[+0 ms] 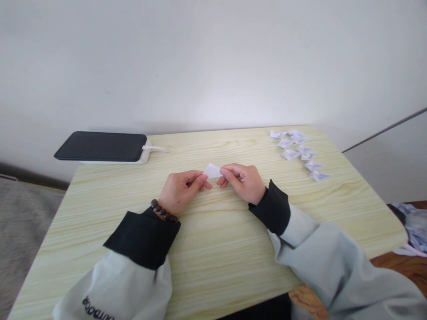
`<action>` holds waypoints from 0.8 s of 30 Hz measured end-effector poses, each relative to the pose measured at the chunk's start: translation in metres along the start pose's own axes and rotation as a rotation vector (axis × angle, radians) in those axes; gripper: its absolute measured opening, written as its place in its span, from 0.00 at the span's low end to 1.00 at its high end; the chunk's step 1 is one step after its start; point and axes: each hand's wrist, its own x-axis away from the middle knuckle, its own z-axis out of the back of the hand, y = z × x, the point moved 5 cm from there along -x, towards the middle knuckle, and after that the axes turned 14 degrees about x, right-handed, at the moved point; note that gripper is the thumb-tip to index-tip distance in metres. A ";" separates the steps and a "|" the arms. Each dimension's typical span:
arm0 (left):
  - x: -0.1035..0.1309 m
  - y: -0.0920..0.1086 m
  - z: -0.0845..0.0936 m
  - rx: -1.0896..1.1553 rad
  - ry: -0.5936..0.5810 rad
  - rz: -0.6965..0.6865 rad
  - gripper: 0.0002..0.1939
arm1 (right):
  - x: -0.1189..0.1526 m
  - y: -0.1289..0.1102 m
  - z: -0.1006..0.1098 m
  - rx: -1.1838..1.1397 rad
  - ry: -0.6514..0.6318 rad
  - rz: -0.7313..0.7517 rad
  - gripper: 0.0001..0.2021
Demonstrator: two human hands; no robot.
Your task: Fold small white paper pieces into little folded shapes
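Note:
A small piece of folded white paper (212,170) is held just above the middle of the table, its pointed top facing away from me. My left hand (183,189) pinches its left corner between thumb and fingers. On the opposite corner, my right hand (243,180) has a similar pinch. The fingertips cover both side corners of the paper. A dark beaded bracelet (163,212) circles my left wrist.
Several small folded white paper boats (300,151) stand grouped at the table's back right. At the back left, a black phone (102,146) lies on a white block with a white cable (156,148). A pale wood-grain table (213,249) meets the white wall (213,66) behind.

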 end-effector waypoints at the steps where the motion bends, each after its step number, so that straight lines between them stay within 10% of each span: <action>1: 0.000 0.000 0.000 -0.011 -0.006 0.001 0.19 | 0.000 0.000 0.000 -0.011 -0.008 0.002 0.12; 19: 0.000 0.002 -0.006 0.000 -0.030 0.004 0.17 | 0.000 -0.001 -0.005 -0.016 -0.062 0.013 0.11; 24: 0.002 0.008 -0.003 -0.154 0.079 -0.199 0.21 | 0.000 0.005 -0.007 -0.172 -0.078 -0.075 0.09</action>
